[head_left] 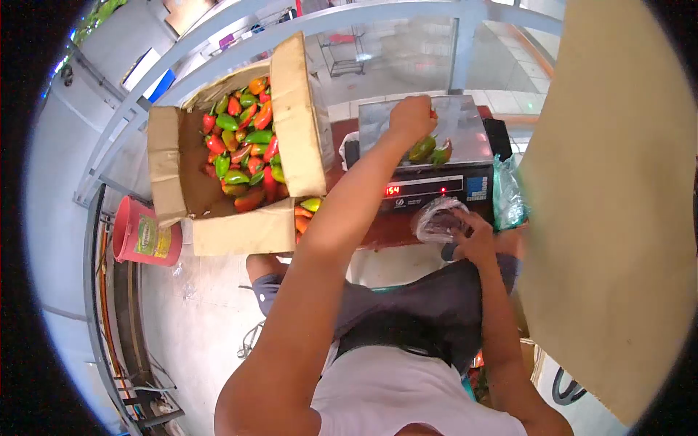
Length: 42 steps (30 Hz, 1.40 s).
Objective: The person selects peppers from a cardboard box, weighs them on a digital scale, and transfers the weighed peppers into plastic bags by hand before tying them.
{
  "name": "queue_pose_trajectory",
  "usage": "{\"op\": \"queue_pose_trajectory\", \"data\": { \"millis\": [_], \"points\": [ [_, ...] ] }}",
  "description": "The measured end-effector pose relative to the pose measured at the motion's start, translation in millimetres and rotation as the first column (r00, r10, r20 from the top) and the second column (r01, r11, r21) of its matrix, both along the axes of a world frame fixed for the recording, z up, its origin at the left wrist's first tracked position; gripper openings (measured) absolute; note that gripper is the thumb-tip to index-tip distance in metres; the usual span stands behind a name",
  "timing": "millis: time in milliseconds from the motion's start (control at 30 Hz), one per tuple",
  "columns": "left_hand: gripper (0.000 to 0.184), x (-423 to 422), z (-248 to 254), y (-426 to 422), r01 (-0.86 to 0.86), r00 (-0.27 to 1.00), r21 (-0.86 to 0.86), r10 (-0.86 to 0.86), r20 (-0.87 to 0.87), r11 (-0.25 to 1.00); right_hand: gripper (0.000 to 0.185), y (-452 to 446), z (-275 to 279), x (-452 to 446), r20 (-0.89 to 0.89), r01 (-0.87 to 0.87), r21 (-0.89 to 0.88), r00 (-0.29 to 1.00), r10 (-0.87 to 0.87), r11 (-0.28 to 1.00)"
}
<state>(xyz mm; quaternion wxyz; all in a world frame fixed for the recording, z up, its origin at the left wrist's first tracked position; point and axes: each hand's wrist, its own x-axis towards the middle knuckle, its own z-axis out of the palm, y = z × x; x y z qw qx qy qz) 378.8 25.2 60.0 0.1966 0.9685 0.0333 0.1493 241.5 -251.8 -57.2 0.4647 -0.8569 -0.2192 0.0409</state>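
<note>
My left hand (pixel 413 120) is closed above the metal pan (pixel 465 116) of a digital scale. A bit of red pepper shows at its fingers; the rest is hidden by the hand. Just below it, green peppers (pixel 422 149) and a reddish-green one (pixel 442 152) lie on the pan. The scale's display (pixel 422 190) glows with red digits, partly readable as 154. In front of the scale's keypad side, my right hand (pixel 475 236) grips a clear plastic bag (pixel 438 220) by its edge, the bag's mouth partly spread.
An open cardboard box (pixel 166 163) of red, green and orange peppers (pixel 243 138) stands left of the scale. A pink bucket (pixel 145 232) is on the floor farther left. Bundled plastic bags (pixel 510 192) hang right of the scale. A large cardboard panel (pixel 618 196) blocks the right side.
</note>
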Motion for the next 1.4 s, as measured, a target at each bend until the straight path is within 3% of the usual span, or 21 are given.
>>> {"op": "queue_pose_trajectory", "data": {
  "millis": [67,167,267,367,467,567,667,767,900,1000,1033,1067,1100,1167,1200,1267,1333,1400],
  "points": [
    [0.03,31,-24,3,-0.012,0.991,0.099,0.025,-0.128,0.995,0.05,1,5,0,-0.006,-0.004,0.058,1.0,0.004,0.998],
    [0.029,33,-33,10,0.04,0.99,0.116,-0.024,-0.14,0.992,0.05,2,1,0,-0.011,0.016,0.074,1.0,-0.015,0.997],
    [0.031,10,4,3,0.114,0.978,0.13,-0.089,-0.188,0.985,0.05,1,5,-1,-0.035,0.017,0.045,0.999,-0.016,0.999],
    [0.028,-11,20,-12,0.274,0.877,0.217,-0.152,-0.455,0.937,0.049,3,4,1,0.008,0.008,0.053,1.0,-0.008,0.999],
    [0.027,-10,-12,-16,0.211,0.939,0.335,-0.095,-0.331,0.918,0.049,4,7,2,0.008,-0.013,0.063,1.0,0.013,0.998],
    [0.026,-24,-12,-18,0.16,0.979,0.3,-0.114,-0.166,0.94,0.05,2,5,0,-0.014,-0.005,0.06,1.0,0.006,0.998],
    [0.025,-37,-8,-16,0.203,0.973,0.232,-0.168,-0.16,0.951,0.05,2,2,0,-0.023,-0.003,0.052,1.0,0.004,0.999],
    [0.024,-56,12,-17,0.105,0.993,0.071,-0.101,-0.058,0.992,0.05,0,-7,4,0.007,-0.015,0.034,1.0,0.015,0.999],
    [0.027,-99,47,-11,0.137,0.964,-0.349,-0.043,0.263,0.927,0.049,4,-3,1,-0.006,-0.007,-0.049,1.0,0.006,0.999],
    [0.028,-164,79,12,0.261,0.839,-0.611,0.137,0.526,0.748,0.048,3,-4,0,0.038,0.005,-0.041,0.999,-0.003,0.999],
    [0.032,-188,90,27,0.324,0.769,-0.724,0.276,0.577,0.609,0.048,3,-6,0,0.069,0.005,-0.014,0.998,-0.004,1.0],
    [0.038,-214,99,53,0.366,0.707,-0.738,0.347,0.617,0.566,0.048,2,-7,0,0.051,0.006,-0.034,0.999,-0.005,0.999],
    [0.044,-238,123,54,0.468,0.676,-0.811,0.448,0.584,0.351,0.048,1,-8,1,0.032,0.007,-0.053,0.999,-0.005,0.999],
    [0.05,-279,136,93,0.447,0.726,-0.768,0.315,0.611,0.46,0.048,2,-4,0,0.01,0.004,-0.095,1.0,-0.003,0.995],
    [0.048,-292,136,109,0.336,0.725,-0.757,0.359,0.588,0.561,0.048,3,1,-1,0.01,0.002,-0.117,1.0,-0.001,0.993],
    [0.046,-302,127,142,0.018,0.681,-0.563,0.402,0.612,0.826,0.048,6,3,-1,-0.009,-0.012,-0.106,1.0,0.011,0.994],
    [0.046,-310,108,177,-0.072,0.805,-0.611,0.407,0.432,0.789,0.048,6,3,0,-0.042,-0.045,-0.047,0.998,0.043,0.998],
    [0.051,-309,96,186,-0.177,0.849,-0.445,0.365,0.382,0.878,0.048,6,1,2,-0.032,-0.05,-0.074,0.998,0.048,0.996]
  ]
}}
